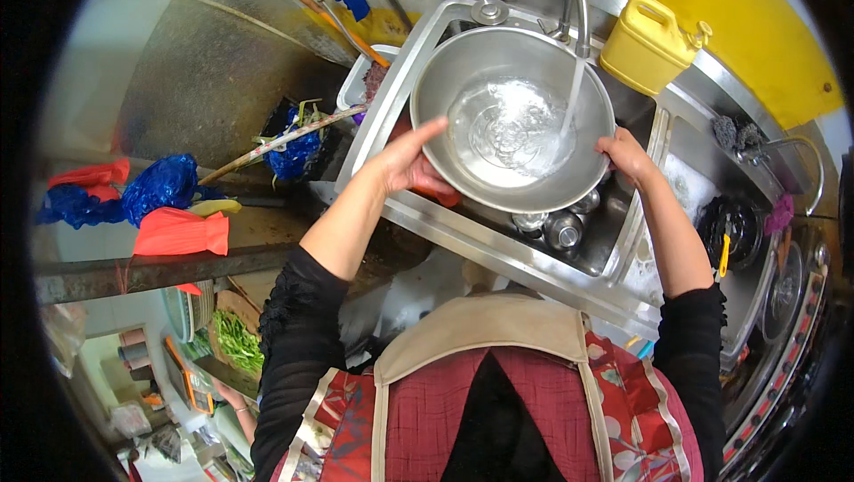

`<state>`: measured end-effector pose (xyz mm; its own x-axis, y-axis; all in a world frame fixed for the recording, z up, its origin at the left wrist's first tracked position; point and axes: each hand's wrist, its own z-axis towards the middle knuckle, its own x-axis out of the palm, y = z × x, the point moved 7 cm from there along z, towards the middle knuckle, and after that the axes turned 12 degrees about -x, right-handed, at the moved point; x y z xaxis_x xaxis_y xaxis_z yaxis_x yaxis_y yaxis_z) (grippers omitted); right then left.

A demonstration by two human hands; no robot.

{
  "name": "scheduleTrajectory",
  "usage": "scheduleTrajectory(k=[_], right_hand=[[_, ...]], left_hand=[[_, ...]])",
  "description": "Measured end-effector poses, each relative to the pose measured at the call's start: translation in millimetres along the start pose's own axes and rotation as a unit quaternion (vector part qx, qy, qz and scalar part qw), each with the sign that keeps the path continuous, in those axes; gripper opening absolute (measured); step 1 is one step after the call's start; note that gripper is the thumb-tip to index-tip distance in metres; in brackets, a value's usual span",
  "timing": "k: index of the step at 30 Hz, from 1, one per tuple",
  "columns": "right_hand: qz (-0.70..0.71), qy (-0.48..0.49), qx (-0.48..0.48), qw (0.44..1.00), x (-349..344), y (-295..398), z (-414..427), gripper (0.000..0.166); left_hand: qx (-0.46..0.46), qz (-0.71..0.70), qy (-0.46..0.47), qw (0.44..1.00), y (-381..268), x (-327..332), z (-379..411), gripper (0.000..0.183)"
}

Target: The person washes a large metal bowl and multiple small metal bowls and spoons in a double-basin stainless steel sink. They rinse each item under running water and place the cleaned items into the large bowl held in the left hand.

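Observation:
A large stainless steel basin (467, 75) is held over the left sink bowl, tilted slightly, with water in it. Water runs into it from the gooseneck faucet (582, 28). My left hand (413, 160) supports the basin's lower left side, thumb at the rim and fingers partly hidden underneath. At the right rim, my right hand (626, 154) grips the edge with its fingers curled. Several small metal cups or bowls (566, 228) lie in the sink below the basin. Something red shows beneath it near my left hand.
A yellow plastic jug (650, 45) stands behind the sink, right of the faucet. The right sink bowl holds suds (687, 182) and a black pan (734, 232). Mop handles (280, 142) lean at the left. Another person's hand (230, 394) shows at lower left near cut greens (237, 342).

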<state>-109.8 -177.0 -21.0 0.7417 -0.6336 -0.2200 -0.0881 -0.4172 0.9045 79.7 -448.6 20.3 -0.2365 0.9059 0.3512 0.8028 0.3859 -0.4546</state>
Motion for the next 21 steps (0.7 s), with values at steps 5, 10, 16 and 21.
scheduleTrajectory(k=[5,10,16,21], right_hand=[[0.071,-0.055,-0.056,0.994,-9.8,-18.1,11.1,0.032],[0.219,-0.035,-0.011,0.975,11.1,-42.8,14.1,0.048],[0.119,-0.008,0.039,0.992,32.8,-96.6,9.9,0.036],[-0.047,0.029,-0.016,0.998,47.5,-132.4,20.1,0.023]], left_hand=[[0.083,-0.032,-0.153,0.984,25.5,-7.1,24.2,0.048],[0.334,0.233,-0.336,0.849,-19.9,-11.0,-9.0,0.069],[0.5,0.453,-0.448,0.587,-49.9,15.3,-72.4,0.079],[0.504,0.457,-0.511,0.526,-58.5,4.6,-100.2,0.073]])
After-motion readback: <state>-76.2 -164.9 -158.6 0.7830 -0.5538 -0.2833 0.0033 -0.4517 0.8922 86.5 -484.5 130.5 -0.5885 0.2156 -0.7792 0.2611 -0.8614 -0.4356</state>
